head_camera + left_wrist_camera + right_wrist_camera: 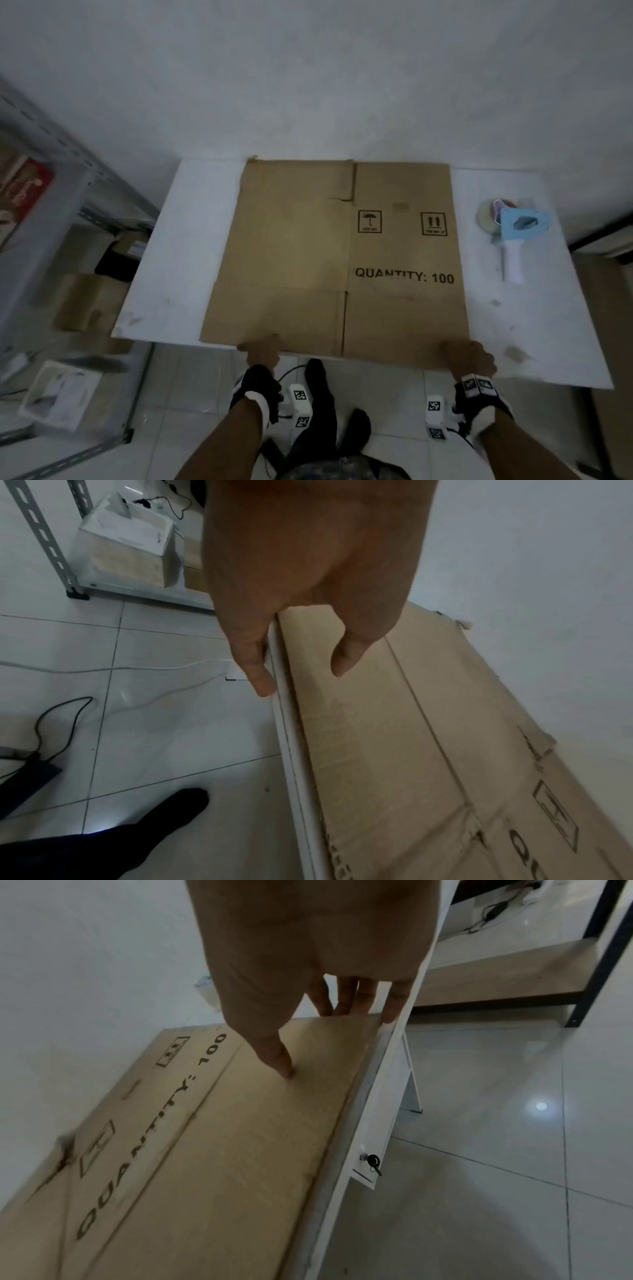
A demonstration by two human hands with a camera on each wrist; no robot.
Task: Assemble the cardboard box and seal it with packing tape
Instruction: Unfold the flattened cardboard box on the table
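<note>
A flattened brown cardboard box (pixel 335 260) printed "QUANTITY: 100" lies flat on the white table (pixel 178 260), its near edge slightly over the table's front. My left hand (pixel 262 349) grips that near edge left of the middle, thumb on top of the cardboard box (pixel 411 750) and fingers (pixel 260 680) below the rim. My right hand (pixel 469 356) holds the near right corner the same way, with the thumb pressing on the cardboard box (pixel 222 1150) and the fingers (pixel 356 996) curled past the edge. A blue and white packing tape dispenser (pixel 513 229) lies on the table, right of the box.
A grey metal shelf rack (pixel 51 192) stands at the left with cartons (pixel 89 301) and a white box (pixel 61 390) low down. Cables (pixel 68 715) trail over the tiled floor. A drawer lock with its key (pixel 371 1161) sits under the table's front. A white wall backs the table.
</note>
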